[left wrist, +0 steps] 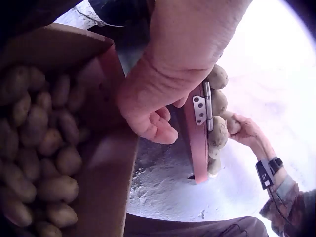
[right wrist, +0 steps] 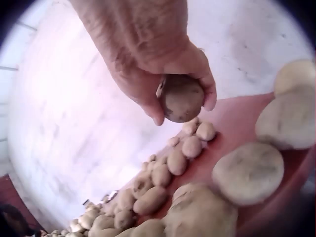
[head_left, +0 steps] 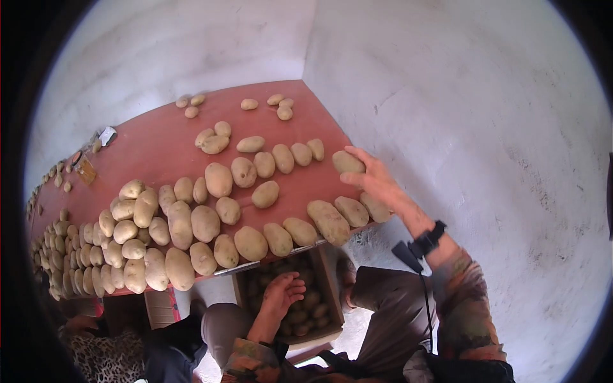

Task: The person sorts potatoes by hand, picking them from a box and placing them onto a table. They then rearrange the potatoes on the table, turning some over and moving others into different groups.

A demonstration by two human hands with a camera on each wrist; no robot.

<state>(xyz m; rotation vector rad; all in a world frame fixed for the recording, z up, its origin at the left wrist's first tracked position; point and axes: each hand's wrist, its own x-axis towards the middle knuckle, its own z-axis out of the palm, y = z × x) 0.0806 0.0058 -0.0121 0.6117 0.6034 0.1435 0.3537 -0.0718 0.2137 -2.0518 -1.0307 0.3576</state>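
My right hand (head_left: 377, 182) grips a potato (head_left: 348, 162) at the right edge of the red table (head_left: 306, 121), beyond the front row's right end. In the right wrist view the thumb and fingers of the right hand (right wrist: 153, 59) pinch that potato (right wrist: 182, 98) from both sides, over the tabletop. My left hand (head_left: 281, 298) is above a cardboard box of potatoes (head_left: 337, 319), holding nothing, its fingers slightly bent. The left wrist view shows the left hand (left wrist: 163, 84) between the box (left wrist: 106, 197) and the table edge (left wrist: 200, 163).
Rows of potatoes (head_left: 251, 243) line the table's front edge, with a second row (head_left: 243, 172) behind and small groups (head_left: 214, 144) farther back. Heaped potatoes and a jar (head_left: 84, 171) are at the left. A wall (head_left: 460, 127) borders the right side. Someone in leopard print (head_left: 105, 357) sits at lower left.
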